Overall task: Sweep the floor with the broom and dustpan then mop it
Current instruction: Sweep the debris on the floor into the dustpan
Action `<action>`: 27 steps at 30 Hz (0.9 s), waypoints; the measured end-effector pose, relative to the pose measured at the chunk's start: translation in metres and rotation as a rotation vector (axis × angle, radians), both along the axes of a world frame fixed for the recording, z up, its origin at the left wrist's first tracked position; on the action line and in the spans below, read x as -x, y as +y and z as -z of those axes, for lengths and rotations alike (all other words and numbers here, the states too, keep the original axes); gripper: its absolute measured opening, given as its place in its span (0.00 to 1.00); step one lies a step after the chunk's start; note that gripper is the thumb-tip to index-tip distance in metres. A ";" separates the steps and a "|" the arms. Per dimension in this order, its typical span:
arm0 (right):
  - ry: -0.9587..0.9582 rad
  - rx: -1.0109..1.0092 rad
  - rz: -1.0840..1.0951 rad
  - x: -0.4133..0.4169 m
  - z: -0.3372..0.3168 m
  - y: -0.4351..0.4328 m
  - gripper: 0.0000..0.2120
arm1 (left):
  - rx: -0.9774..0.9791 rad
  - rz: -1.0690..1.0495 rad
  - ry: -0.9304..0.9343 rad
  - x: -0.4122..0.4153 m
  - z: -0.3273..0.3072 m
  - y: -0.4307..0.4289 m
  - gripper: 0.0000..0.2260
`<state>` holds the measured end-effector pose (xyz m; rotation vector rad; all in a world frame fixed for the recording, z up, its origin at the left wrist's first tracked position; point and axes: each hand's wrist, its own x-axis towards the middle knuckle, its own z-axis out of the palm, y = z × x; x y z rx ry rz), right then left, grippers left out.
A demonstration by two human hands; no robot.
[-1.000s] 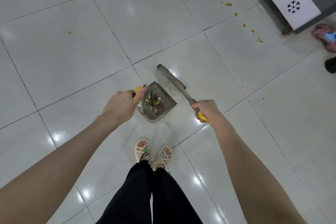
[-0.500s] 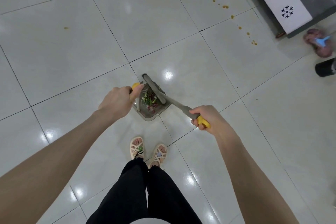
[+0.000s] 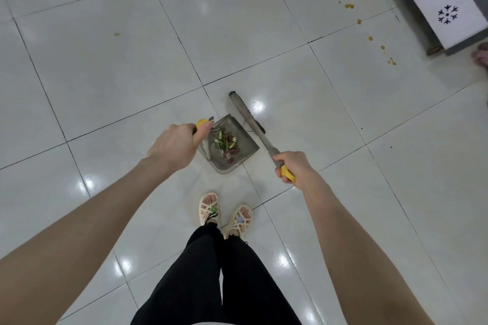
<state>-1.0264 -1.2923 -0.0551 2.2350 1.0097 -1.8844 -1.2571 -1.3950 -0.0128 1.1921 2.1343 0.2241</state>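
Observation:
A grey dustpan (image 3: 244, 152) rests on the white tiled floor (image 3: 105, 66) just ahead of my feet, with a small heap of green and reddish scraps (image 3: 225, 144) inside. My left hand (image 3: 174, 146) grips its upright yellow-tipped handle. My right hand (image 3: 293, 167) grips the grey broom (image 3: 248, 119) by its yellow end. The broom head lies on the floor along the dustpan's right side, bristles facing right.
A trail of orange spots (image 3: 369, 38) runs across the tiles at the upper right, and one spot (image 3: 117, 34) lies at the upper left. A dark cabinet with a white patterned cloth (image 3: 435, 0) stands at the top right. A pink slipper (image 3: 482, 57) shows at the right edge.
The broom head was over the dustpan half a second ago; it has swung back out to the right and rests on the floor beside the pan. The left hand still holds the dustpan handle.

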 end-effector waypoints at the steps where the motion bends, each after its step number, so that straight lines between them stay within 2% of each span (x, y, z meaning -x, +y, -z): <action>1: 0.005 0.028 -0.023 0.002 0.002 -0.005 0.02 | -0.001 -0.002 0.001 0.000 0.000 0.000 0.27; 5: 0.025 0.079 -0.051 -0.003 -0.011 -0.012 0.03 | -0.003 0.009 -0.002 0.000 0.001 0.001 0.26; 12: -0.030 -0.046 -0.041 -0.022 -0.045 0.005 0.02 | -0.009 0.004 -0.019 0.002 -0.002 -0.011 0.28; 17: -0.040 -0.098 -0.025 -0.013 -0.034 0.010 0.05 | 0.003 0.006 -0.018 0.009 -0.003 -0.023 0.31; 21: -0.046 -0.110 -0.016 -0.006 -0.021 0.010 0.05 | 0.020 -0.022 -0.029 0.011 -0.004 -0.031 0.28; 27: 0.007 0.004 -0.003 0.003 -0.006 -0.004 0.04 | 0.048 -0.045 -0.038 0.010 -0.008 -0.031 0.27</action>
